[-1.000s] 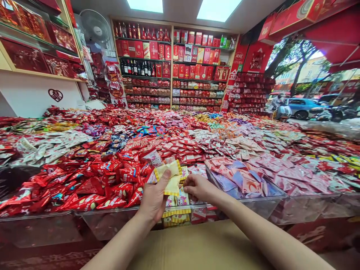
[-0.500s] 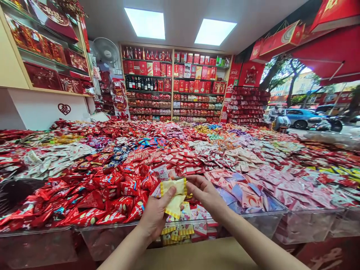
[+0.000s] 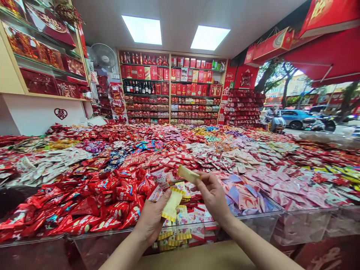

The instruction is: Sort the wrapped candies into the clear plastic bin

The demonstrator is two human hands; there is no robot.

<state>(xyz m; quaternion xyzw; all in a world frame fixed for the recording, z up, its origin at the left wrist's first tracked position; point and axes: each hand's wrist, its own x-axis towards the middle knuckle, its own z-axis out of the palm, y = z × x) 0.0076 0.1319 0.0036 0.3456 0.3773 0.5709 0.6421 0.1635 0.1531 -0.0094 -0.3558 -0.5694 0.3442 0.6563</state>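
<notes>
Left hand (image 3: 153, 215)'s pinching a flat cream-and-yellow plastic packet (image 3: 172, 204) near the clear plastic bin's front edge (image 3: 197, 225); right hand (image 3: 215, 195) pinches a slim cream-and-yellow packet (image 3: 188, 174) farther back, long axis pointing left.

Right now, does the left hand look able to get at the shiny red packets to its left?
Probably yes: the shiny red packets lie just beside the left hand, with nothing seen between them. But it holds a yellow packet, which it may need to put down first.
</notes>
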